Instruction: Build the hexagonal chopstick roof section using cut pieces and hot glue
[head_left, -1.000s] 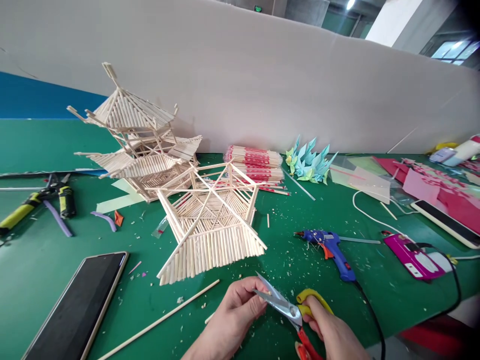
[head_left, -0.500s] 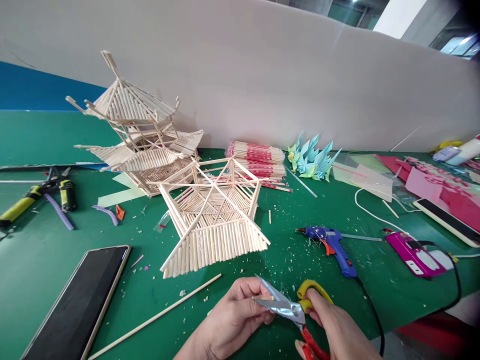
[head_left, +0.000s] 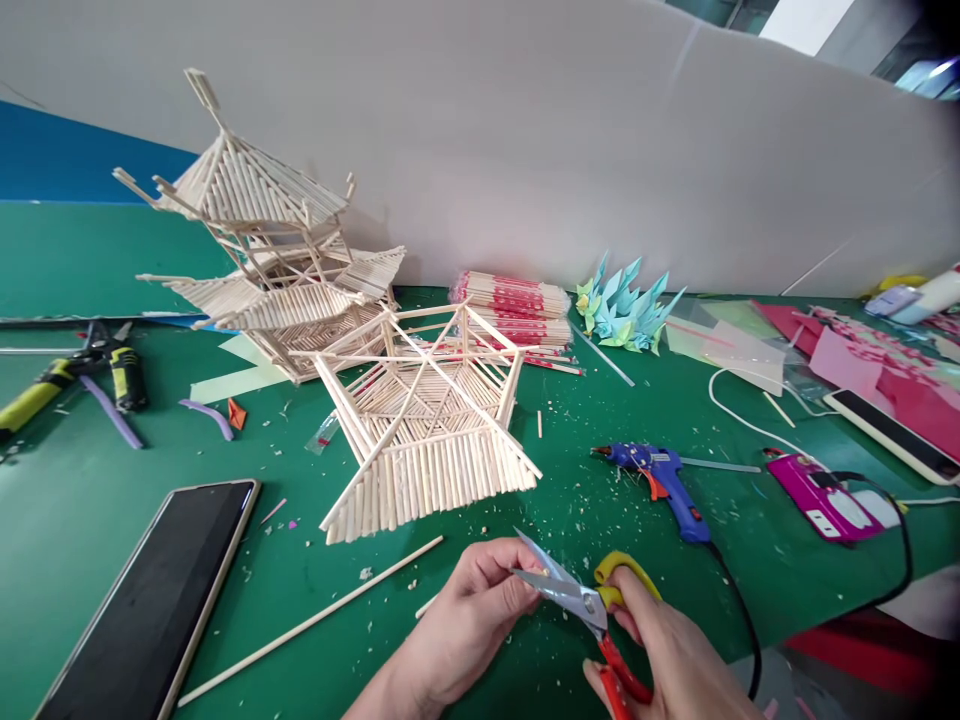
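At the bottom middle, my right hand (head_left: pixel 667 650) grips scissors (head_left: pixel 581 600) with yellow and red handles, blades slightly apart and pointing left. My left hand (head_left: pixel 469 610) is pinched at the blade tips, fingers closed on something too small to make out. A short stick piece (head_left: pixel 425 606) shows just left of that hand. A long wooden stick (head_left: pixel 315 620) lies on the green table (head_left: pixel 82 470) to the left. Just beyond my hands stands a hexagonal roof frame of sticks (head_left: pixel 420 430), and behind it a tilted multi-tier stick pagoda (head_left: pixel 255 270).
A blue glue gun (head_left: pixel 660 480) with black cord lies to the right, near a pink device (head_left: pixel 814 495). A phone (head_left: pixel 142 600) lies at the left front. Cutters (head_left: pixel 67 375), wrapped chopsticks (head_left: pixel 517 320), origami (head_left: pixel 622 310) and pink paper (head_left: pixel 877 375) lie further back. A grey board (head_left: pixel 525 140) backs the table.
The scissor blades closed somewhat and reopened slightly at my left fingertips. Both hands stayed in place; the view shifted a little.
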